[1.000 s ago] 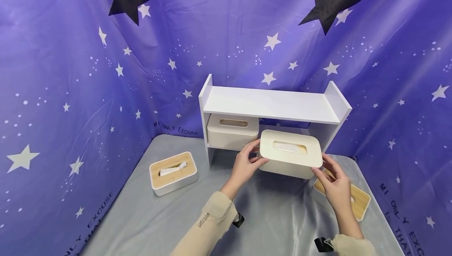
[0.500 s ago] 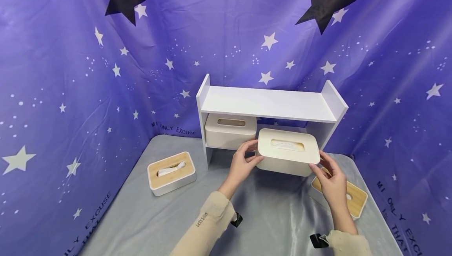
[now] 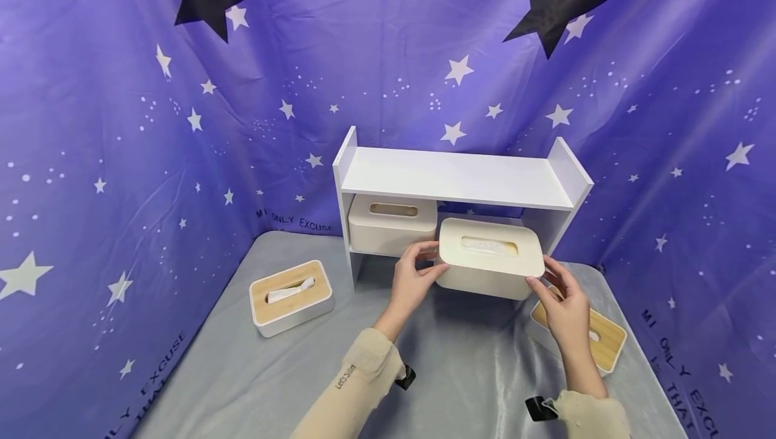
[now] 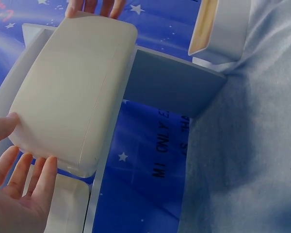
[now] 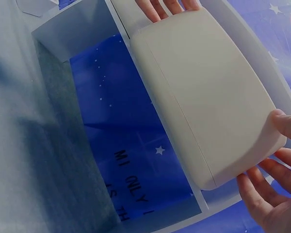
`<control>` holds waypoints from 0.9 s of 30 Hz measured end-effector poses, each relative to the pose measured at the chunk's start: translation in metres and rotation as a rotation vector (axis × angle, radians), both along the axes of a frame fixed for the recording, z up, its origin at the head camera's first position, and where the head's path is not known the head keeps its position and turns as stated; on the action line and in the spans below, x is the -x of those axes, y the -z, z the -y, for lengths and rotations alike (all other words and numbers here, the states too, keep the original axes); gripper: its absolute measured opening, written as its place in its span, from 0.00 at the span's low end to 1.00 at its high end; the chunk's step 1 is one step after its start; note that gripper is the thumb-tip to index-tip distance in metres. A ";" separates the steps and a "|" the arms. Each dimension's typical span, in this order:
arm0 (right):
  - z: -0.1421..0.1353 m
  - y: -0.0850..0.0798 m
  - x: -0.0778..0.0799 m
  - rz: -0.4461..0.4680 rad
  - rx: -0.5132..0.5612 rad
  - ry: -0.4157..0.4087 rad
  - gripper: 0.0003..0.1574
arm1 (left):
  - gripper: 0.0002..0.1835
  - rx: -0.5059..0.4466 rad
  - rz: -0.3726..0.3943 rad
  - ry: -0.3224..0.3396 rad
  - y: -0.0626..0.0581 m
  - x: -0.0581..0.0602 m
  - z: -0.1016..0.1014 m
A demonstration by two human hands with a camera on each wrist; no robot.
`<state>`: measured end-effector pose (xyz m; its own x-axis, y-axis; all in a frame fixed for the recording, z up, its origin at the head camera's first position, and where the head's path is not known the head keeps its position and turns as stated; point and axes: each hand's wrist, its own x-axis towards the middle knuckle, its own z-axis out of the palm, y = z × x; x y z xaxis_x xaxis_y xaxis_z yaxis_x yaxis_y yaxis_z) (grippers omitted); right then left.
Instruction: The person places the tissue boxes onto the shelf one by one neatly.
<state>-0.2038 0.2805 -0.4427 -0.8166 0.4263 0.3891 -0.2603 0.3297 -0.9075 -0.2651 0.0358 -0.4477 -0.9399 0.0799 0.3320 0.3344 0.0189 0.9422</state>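
Observation:
A cream tissue box [image 3: 490,271] with an oval slot is held between both hands at the front of the white shelf's [image 3: 461,176] right half. My left hand [image 3: 411,283] grips its left end, thumb on the front and fingers round the side. At the other end my right hand [image 3: 565,304] holds it the same way. Both wrist views show the box's smooth front face [image 4: 72,87] and the fingers of each hand at its ends. Beside it on the shelf, in the left half, stands a second cream tissue box [image 3: 393,227].
On the grey cloth [image 3: 254,385] at left lies a white tissue box with a wooden lid [image 3: 291,291]. A similar wooden-lidded box [image 3: 606,341] lies at right, partly behind the right hand. Purple star-printed curtains [image 3: 388,55] surround the table.
The held box has shifted slightly up and back toward the shelf, both hands moving with it. The whole view has drifted a little to the left.

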 end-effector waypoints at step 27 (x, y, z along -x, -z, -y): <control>0.023 -0.015 -0.003 -0.157 0.090 0.072 0.24 | 0.16 -0.043 -0.031 -0.010 -0.014 -0.012 -0.003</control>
<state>-0.2011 0.2579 -0.4279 -0.7153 0.5201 0.4667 -0.3794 0.2719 -0.8844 -0.2529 0.0390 -0.4335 -0.9300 0.0554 0.3634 0.3630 -0.0181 0.9316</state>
